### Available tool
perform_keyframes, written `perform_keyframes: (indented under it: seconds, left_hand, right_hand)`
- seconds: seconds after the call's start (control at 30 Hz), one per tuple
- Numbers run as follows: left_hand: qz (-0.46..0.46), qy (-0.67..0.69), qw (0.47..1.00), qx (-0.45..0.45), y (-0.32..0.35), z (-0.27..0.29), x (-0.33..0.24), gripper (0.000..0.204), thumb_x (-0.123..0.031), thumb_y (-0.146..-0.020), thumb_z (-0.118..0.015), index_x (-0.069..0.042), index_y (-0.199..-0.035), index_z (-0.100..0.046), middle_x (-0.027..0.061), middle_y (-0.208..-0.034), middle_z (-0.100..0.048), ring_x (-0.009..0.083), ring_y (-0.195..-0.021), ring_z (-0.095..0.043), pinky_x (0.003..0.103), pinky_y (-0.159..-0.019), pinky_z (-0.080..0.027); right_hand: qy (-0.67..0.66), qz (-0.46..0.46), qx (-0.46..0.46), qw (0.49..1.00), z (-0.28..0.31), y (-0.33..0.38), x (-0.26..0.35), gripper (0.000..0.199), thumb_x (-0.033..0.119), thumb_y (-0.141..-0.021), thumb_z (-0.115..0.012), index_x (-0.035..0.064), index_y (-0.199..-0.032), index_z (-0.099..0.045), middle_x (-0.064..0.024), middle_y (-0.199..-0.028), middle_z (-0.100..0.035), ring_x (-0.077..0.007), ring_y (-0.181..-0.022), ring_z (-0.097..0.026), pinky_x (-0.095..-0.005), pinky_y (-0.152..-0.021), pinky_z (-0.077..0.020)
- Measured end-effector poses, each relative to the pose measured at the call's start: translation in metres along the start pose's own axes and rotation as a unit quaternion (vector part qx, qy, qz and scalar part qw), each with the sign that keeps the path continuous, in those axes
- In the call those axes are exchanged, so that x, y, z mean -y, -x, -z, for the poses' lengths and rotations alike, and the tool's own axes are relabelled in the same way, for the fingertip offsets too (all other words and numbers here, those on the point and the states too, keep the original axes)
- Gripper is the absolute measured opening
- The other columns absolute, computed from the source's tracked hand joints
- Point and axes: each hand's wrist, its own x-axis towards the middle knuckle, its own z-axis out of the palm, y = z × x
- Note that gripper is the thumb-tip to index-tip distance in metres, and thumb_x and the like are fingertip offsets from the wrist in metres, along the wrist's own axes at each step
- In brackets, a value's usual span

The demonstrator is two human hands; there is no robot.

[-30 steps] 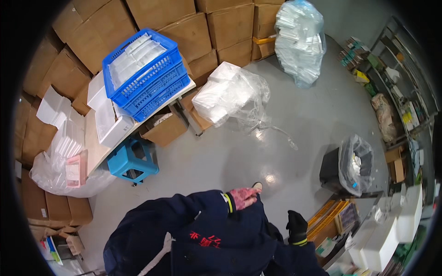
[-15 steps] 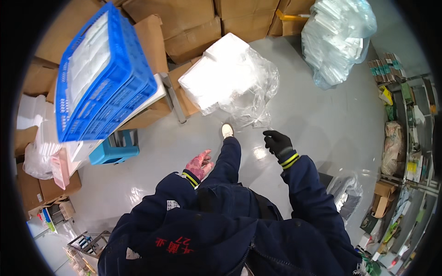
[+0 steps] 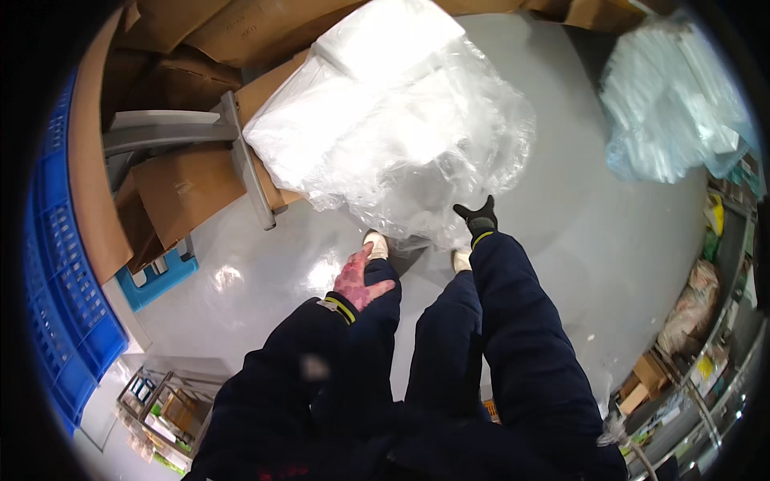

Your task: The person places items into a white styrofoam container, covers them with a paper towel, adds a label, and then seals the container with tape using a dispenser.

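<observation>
Ahead of me on the floor lies a big clear plastic bag (image 3: 473,132) around white, block-like contents (image 3: 377,72), overexposed in places. My right hand (image 3: 479,218), in a black glove, is at the bag's near right edge with thumb and fingers spread. Whether it touches the film I cannot tell. My left hand (image 3: 361,280) wears a pink patterned glove. It hangs over my left leg, short of the bag, fingers apart and nothing in them.
Brown cartons (image 3: 188,188) and a grey metal table leg (image 3: 250,168) stand left of the bag. Blue crates (image 3: 68,272) rise at the far left, near a light-blue stool (image 3: 158,280). A bluish bag of white pieces (image 3: 674,100) sits far right, beyond loaded shelving (image 3: 702,385).
I have stepped closer to the clear bag and bent toward it; both feet now show in front of it. My right hand has reached forward to the bag's edge, its fingers spreading.
</observation>
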Motion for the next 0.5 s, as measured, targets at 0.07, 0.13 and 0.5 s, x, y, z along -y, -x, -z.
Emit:
perform_keyframes:
  seconds: [0.07, 0.13, 0.5]
  left_hand:
    - [-0.025, 0.080, 0.997, 0.000, -0.051, -0.023, -0.012, 0.095, -0.030, -0.065, -0.079, 0.003, -0.137, -0.026, 0.0252, -0.132, -0.039, 0.0329, -0.124, -0.040, 0.036, -0.103, -0.033]
    - [-0.023, 0.105, 0.994, 0.003, -0.107, -0.040, -0.014, 0.098, -0.035, -0.065, -0.079, 0.004, -0.137, -0.024, 0.0257, -0.135, -0.037, 0.0349, -0.126, -0.037, 0.037, -0.104, -0.031]
    - [-0.075, 0.056, 0.946, -0.309, -0.016, 0.076, -0.114, 0.029, -0.028, -0.092, -0.053, -0.003, -0.087, -0.066, 0.0070, -0.073, -0.063, 0.0093, -0.068, -0.054, 0.025, -0.065, -0.044]
  right_hand:
    - [-0.103, 0.021, -0.030, 0.994, -0.042, -0.079, -0.058, 0.102, 0.043, -0.056, -0.080, 0.0018, -0.135, -0.031, -0.0217, -0.112, -0.057, -0.0302, -0.102, -0.056, -0.0365, -0.088, -0.0454]
    - [0.093, 0.299, 0.031, 0.949, -0.101, -0.112, -0.094, 0.059, 0.032, -0.069, -0.068, 0.0045, -0.117, -0.049, -0.0185, -0.101, -0.062, -0.0295, -0.092, -0.059, -0.0372, -0.085, -0.0452]
    - [-0.169, 0.285, 0.370, 0.868, 0.022, 0.097, 0.103, 0.032, 0.027, -0.084, -0.057, 0.0132, -0.113, -0.059, -0.0069, -0.079, -0.066, -0.0178, -0.071, -0.063, -0.0283, -0.069, -0.0498]
